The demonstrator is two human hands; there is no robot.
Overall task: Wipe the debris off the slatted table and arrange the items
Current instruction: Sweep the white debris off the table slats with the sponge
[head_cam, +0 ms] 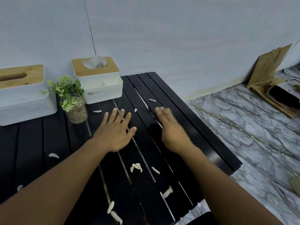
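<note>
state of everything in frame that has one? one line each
left hand: open, flat on table, empty
right hand: open, blurred, empty
slatted table: debris scattered, not wiped
near tissue box: slot empty
far tissue box: tissue sticking out
plant jar: upright

Two bare forearms — no sleeves, watch or rings — left hand, right hand motion-blurred.
</note>
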